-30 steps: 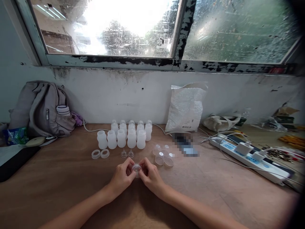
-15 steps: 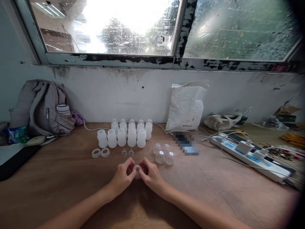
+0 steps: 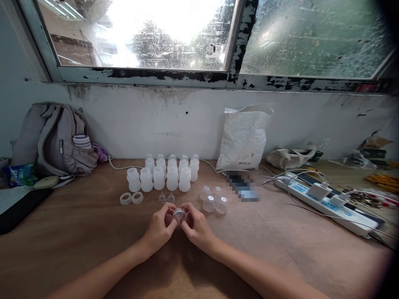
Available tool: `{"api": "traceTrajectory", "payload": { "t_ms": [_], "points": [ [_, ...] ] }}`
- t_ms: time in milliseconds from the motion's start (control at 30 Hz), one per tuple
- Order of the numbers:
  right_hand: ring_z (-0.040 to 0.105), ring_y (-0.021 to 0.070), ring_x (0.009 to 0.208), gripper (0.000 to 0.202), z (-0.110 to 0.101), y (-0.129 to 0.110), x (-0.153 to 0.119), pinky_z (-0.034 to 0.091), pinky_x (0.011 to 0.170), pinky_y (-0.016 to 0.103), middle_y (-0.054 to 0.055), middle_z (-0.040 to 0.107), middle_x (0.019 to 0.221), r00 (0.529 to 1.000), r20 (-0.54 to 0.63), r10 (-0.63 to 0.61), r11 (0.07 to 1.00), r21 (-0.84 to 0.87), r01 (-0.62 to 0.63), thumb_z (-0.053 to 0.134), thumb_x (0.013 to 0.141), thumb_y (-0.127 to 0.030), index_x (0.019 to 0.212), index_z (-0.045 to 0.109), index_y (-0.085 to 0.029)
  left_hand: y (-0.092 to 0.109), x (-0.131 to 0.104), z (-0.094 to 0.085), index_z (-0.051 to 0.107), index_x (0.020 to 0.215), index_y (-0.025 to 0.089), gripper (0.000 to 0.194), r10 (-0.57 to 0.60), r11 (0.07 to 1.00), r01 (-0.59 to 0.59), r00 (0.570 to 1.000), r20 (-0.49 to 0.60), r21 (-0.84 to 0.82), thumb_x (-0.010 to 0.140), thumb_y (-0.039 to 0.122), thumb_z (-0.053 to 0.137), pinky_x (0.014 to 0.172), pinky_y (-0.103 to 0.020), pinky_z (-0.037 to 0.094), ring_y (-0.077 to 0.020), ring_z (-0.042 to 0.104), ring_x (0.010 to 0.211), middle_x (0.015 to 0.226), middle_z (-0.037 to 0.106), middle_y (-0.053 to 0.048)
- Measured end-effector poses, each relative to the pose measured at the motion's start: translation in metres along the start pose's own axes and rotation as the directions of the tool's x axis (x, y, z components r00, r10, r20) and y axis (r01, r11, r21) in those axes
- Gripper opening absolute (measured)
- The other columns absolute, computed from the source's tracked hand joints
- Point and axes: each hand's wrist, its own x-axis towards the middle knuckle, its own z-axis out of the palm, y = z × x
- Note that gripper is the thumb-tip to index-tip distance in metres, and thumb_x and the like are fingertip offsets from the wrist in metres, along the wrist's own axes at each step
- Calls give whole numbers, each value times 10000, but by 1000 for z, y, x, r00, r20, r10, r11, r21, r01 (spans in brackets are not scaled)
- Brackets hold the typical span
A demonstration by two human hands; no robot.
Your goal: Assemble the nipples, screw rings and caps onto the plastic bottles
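Note:
Between my two hands, low over the table's middle, is a translucent baby bottle collar point(image 3: 179, 214) with what looks like a clear teat inside. My left hand point(image 3: 161, 226) pinches its left side with thumb and fingers; my right hand point(image 3: 195, 226) grips the right side the same way. Just beyond stand two clear teats point(image 3: 166, 197). Two collar rings point(image 3: 131, 198) lie flat to their left. Several clear caps point(image 3: 213, 200) sit to the right of my hands. Behind are frosted open bottles point(image 3: 158, 178), with several capped bottles point(image 3: 193, 167) in the back row.
A grey backpack point(image 3: 59, 141) leans on the wall at the left, near a black flat item point(image 3: 25, 209). A white padded bag point(image 3: 243, 139) stands at the back right. A white power strip point(image 3: 330, 207) with cables lies on the right.
My fingers have shifted outward around the collar, so more of its ring shows now. The collar has tilted and sits slightly higher in view. The other bottle parts have stayed put.

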Motion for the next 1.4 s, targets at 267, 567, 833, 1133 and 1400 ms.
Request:
{"api": "traceTrajectory", "payload": {
  "t_ms": [267, 567, 833, 1133, 1400],
  "points": [
    [419, 103, 570, 238, 3, 4, -2, 328, 526, 187, -24, 487, 685, 1000, 7, 30, 999, -33, -30, 445, 646, -62, 851, 454, -184, -1, -1, 0, 495, 857, 200, 151, 32, 995, -32, 999, 7, 93, 726, 132, 463, 569, -201, 394, -113, 525, 610, 742, 564, 12],
    [407, 96, 547, 220, 4, 3, -2, 316, 512, 182, -40, 469, 640, 1000, 3, 31, 999, -12, -31, 441, 645, -64, 827, 444, -187, 0, -2, 1, 494, 824, 203, 126, 43, 990, -44, 999, 11, 137, 717, 141, 466, 564, -208, 387, -128, 533, 621, 688, 553, 19],
    [425, 97, 528, 145, 1, 1, -2, 322, 520, 195, -28, 499, 646, 1000, 31, -2, 1000, -23, 2, 426, 712, -90, 821, 459, -180, 1, -2, 0, 495, 839, 203, 101, 40, 991, -41, 999, 10, 129, 762, 169, 440, 549, -198, 367, -111, 511, 567, 669, 553, 27],
    [417, 105, 533, 133, 3, 5, -4, 320, 517, 197, -26, 474, 623, 999, 54, -8, 998, -57, 11, 415, 688, -73, 762, 410, -184, 1, -5, 1, 471, 786, 206, 56, 81, 969, -89, 996, 44, 232, 755, 174, 436, 551, -204, 342, -116, 492, 569, 661, 543, 29],
    [434, 97, 567, 106, -8, -7, -6, 360, 538, 193, -7, 482, 677, 972, 147, -182, 982, 69, 174, 432, 780, -159, 872, 484, -166, -5, -3, -1, 405, 733, 202, 107, 6, 987, -14, 999, 52, 163, 684, 131, 470, 515, -190, 314, -98, 429, 527, 580, 453, 66]
  ]
}}
